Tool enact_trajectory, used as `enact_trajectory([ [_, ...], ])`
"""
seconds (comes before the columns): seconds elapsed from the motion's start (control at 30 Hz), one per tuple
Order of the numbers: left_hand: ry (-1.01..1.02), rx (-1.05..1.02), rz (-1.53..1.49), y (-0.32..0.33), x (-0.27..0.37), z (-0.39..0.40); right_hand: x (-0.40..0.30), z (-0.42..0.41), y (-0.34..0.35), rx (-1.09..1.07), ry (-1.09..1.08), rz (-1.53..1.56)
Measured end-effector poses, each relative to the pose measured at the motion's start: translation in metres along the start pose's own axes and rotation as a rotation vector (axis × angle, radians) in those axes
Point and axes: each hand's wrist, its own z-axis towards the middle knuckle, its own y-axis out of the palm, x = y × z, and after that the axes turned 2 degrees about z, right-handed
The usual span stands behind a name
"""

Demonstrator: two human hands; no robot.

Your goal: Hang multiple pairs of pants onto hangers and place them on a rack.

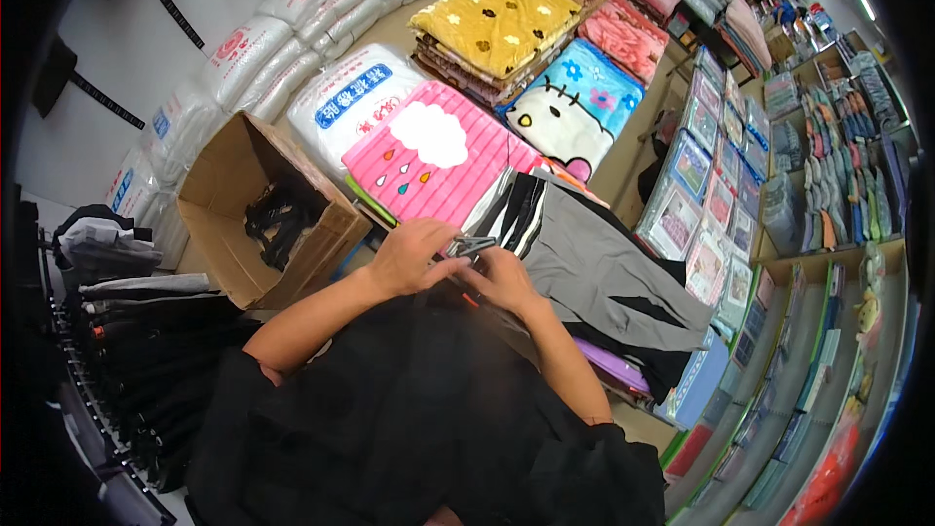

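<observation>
My left hand and my right hand meet in front of my body. Between their fingers they grip a small grey clip, which looks like part of a trouser hanger. What hangs beneath the clip is largely hidden by my hands. A small orange piece shows just below them. To the right of my right hand lie grey trousers, spread over black and striped garments. Past my fingertips is a folded pink blanket with a white cloud print.
An open cardboard box holding black hangers stands at the left. Behind it are bagged quilts. A yellow blanket stack and a blue blanket lie farther back. A garment rack is at lower left, shelving at right.
</observation>
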Motion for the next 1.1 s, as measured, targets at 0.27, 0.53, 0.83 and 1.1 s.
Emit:
enact_trajectory([
  [0.27,-0.123,-0.001,0.008,-0.009,-0.061,-0.015,0.079,0.029,0.040,0.032,0.207,-0.019],
  [0.53,-0.249,0.008,-0.076,-0.016,-0.117,-0.023,0.240,0.024,0.072,0.344,0.488,-0.124],
  [0.83,-0.293,-0.012,-0.069,0.010,-0.122,-0.033,0.320,-0.004,0.023,0.206,0.778,-0.153],
  [1.1,-0.484,-0.038,0.100,0.031,-0.051,-0.040,0.335,-0.009,-0.011,0.391,0.407,-0.143],
])
